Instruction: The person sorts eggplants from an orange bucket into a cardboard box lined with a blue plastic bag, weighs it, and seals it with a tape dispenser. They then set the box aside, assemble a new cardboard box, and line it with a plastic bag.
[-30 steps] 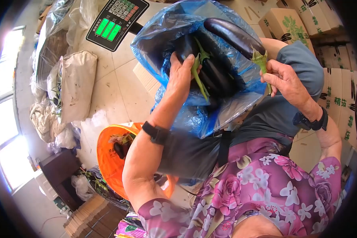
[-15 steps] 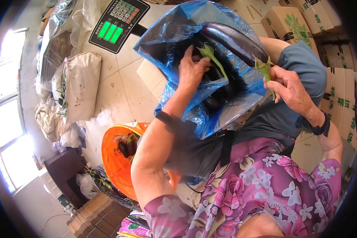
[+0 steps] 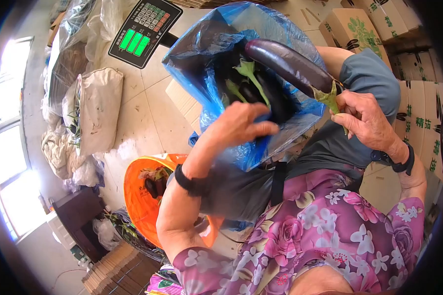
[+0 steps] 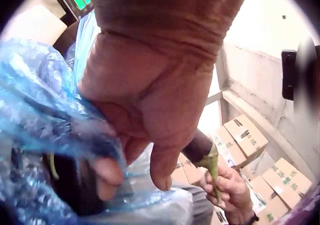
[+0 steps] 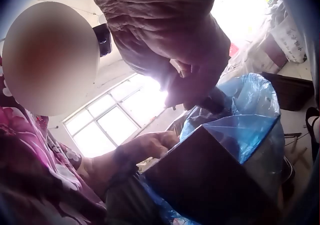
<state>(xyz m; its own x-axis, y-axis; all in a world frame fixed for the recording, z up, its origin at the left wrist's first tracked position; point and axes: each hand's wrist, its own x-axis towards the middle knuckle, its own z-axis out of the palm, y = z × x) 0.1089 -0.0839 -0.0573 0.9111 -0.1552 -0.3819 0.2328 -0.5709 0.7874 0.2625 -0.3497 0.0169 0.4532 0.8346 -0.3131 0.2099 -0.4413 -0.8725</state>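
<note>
My right hand (image 3: pixel 366 118) pinches the green stem of a long, dark purple eggplant (image 3: pixel 293 66). That eggplant slants up and left over an open blue plastic bag (image 3: pixel 187 56). Inside the bag lie several more dark eggplants (image 3: pixel 279 101), two with green stems showing. My left hand (image 3: pixel 236 125) is over the bag's near side, its thumb apart from loosely bent fingers and nothing between them. In the left wrist view, the left fingertips overlap the bag's blue film (image 4: pixel 30 115). In the right wrist view, the right hand (image 5: pixel 192 77) is dark against the window light.
A scale display (image 3: pixel 145 34) with green digits stands beyond the bag on the left. An orange bucket (image 3: pixel 138 196) holding some eggplants stands beside my left arm. Printed cardboard boxes (image 3: pixel 421 123) are stacked to the right; a pale sack (image 3: pixel 101 108) lies on the left.
My left hand let go of an eggplant inside the bag and drew back toward my body. My right hand keeps its grip on the stem and has shifted slightly nearer my body.
</note>
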